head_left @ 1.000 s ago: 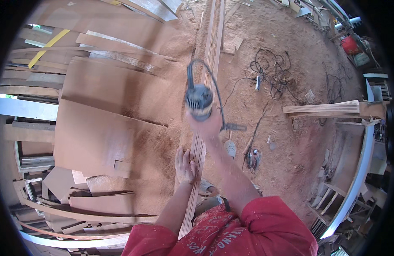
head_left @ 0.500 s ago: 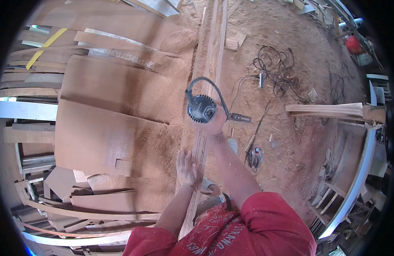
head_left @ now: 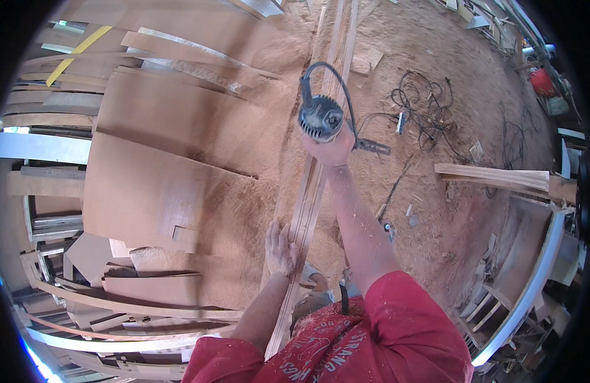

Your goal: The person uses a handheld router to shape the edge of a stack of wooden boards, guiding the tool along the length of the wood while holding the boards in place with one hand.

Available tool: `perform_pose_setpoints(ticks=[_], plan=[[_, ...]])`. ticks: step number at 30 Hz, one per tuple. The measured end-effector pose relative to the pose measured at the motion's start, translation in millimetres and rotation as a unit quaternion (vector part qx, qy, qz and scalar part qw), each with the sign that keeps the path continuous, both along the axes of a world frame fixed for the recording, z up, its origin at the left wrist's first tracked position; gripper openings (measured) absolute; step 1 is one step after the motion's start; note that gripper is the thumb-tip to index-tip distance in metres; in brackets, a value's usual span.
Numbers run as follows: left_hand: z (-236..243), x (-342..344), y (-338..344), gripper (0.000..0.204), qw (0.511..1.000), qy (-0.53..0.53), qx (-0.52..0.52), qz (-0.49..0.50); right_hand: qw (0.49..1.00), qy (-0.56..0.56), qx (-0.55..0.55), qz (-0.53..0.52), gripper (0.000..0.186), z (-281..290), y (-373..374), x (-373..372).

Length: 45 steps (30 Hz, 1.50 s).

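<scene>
My right hand [head_left: 328,145] is closed around a dark corded handheld power tool [head_left: 318,116], probably a router, with a black bracket [head_left: 374,146] out to its right. The tool rests over long, narrow grooved wooden strips [head_left: 307,201] running away from me; its underside is hidden. Lower down, my left hand [head_left: 281,252] lies on the left edge of these strips, fingers stretched out and slightly bent. A thick black cord loops up from the back of the tool and down its right side. Fine dust coats my forearms and red shirt.
Large brown sheets [head_left: 141,191], wood offcuts and a yellow strip [head_left: 78,54] lie left, under sawdust. Right are tangled cables [head_left: 422,108], a stack of strips [head_left: 489,175], a white-edged curved piece [head_left: 531,287] and a red container [head_left: 541,82]. My sandalled foot shows below the strips.
Since half a second earlier, my right hand has pushed the tool farther away along the strips. My left hand stays in place on them. The whole view has shifted slightly.
</scene>
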<state>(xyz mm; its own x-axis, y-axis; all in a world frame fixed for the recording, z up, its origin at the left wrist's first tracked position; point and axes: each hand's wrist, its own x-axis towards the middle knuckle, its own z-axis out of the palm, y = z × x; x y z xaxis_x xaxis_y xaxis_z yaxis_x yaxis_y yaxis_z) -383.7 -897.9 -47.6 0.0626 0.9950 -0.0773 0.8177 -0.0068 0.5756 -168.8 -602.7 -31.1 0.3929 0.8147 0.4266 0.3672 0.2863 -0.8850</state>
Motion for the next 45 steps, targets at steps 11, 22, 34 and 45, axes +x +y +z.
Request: perform_pose_setpoints(ticks=[11,22,34,45], plan=[[15,7,6,0.064,1.0,-0.006,-0.007,0.004,0.998,-0.025,-0.022,-0.049,0.058,24,129,51],[8,-2,1,0.062,1.0,0.013,-0.003,0.016,0.982,0.09,-0.163,-0.04,0.062,60,14,-12],[9,1,-1,0.06,0.977,-0.202,-0.01,0.073,0.967,0.055,-0.246,-0.045,0.061,62,-224,-92],[2,-77,-206,0.07,0.996,0.038,-0.021,0.077,0.959,0.108,-0.26,-0.011,0.057,57,-342,-146]])
